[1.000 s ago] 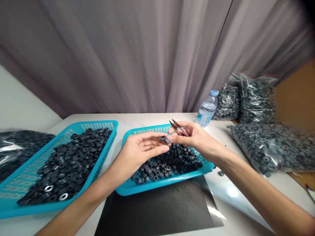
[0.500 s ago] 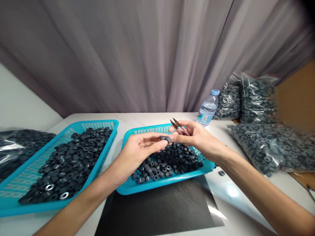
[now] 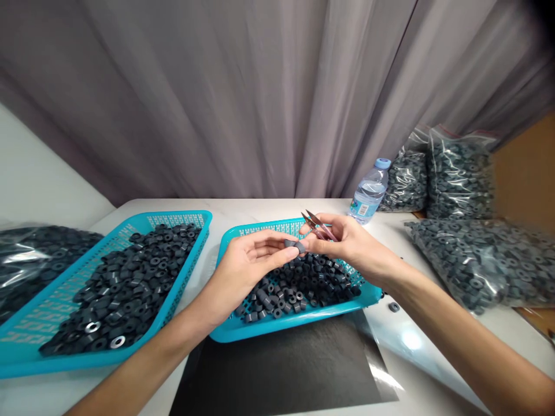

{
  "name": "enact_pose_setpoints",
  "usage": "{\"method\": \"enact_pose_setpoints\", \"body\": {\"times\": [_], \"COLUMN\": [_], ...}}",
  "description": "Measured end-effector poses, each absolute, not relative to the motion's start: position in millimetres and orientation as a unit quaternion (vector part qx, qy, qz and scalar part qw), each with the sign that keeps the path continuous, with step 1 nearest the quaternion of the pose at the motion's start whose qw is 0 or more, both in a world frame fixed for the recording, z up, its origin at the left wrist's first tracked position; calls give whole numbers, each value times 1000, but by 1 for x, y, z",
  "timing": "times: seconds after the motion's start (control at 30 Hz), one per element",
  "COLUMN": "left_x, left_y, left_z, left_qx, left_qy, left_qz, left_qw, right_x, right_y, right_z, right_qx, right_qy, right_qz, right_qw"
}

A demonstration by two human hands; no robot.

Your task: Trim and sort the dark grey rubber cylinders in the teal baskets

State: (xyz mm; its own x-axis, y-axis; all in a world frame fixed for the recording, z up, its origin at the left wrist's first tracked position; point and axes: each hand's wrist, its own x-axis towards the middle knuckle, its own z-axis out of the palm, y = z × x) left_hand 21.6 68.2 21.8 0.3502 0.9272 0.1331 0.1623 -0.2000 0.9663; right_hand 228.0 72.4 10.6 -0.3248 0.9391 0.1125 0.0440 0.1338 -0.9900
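Observation:
Between the thumb and fingers of my left hand (image 3: pixel 247 259) is a small dark grey rubber ring (image 3: pixel 296 245), pinched above the right basket. My right hand (image 3: pixel 353 242) is closed round a pair of thread snips (image 3: pixel 319 226), whose dark blades point up and to the left. Its thumb and fingertip also meet the ring's right side. Whether there is one ring or two pressed together, I cannot tell. Below both hands, the right turquoise basket (image 3: pixel 295 323) holds a heap of similar dark rings (image 3: pixel 277 297).
A second turquoise basket (image 3: pixel 78 363) full of dark rings stands left, beside a filled plastic bag (image 3: pixel 39 260). Behind on the right are a water bottle (image 3: pixel 369 193) and several bags of rings (image 3: pixel 459 173). A black sheet (image 3: pixel 281 370) lies in front; a loose ring (image 3: pixel 393 307) rests right.
The whole scene has shifted slightly to the right in view. Both hands keep their hold on the ring, which looks slightly turned; the snips stay in my right hand.

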Motion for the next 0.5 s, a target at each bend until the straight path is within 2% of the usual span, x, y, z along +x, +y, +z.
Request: {"method": "enact_pose_setpoints", "body": {"times": [0.13,0.3,0.4,0.5], "left_x": [17,8,9,12], "left_y": [73,76,73,68], "left_z": [19,10,-2,-15], "left_qx": [672,766,803,801], "left_qy": [419,414,400,399], "left_qz": [393,292,273,311], "left_qw": [468,396,346,319], "right_x": [233,225,189,127], "right_y": [72,74,84,103], "right_z": [11,17,29,42], "right_qx": [-408,-419,-385,-328], "right_qy": [-632,-661,-715,-790], "right_qz": [491,400,345,286], "right_qw": [439,478,471,432]}}
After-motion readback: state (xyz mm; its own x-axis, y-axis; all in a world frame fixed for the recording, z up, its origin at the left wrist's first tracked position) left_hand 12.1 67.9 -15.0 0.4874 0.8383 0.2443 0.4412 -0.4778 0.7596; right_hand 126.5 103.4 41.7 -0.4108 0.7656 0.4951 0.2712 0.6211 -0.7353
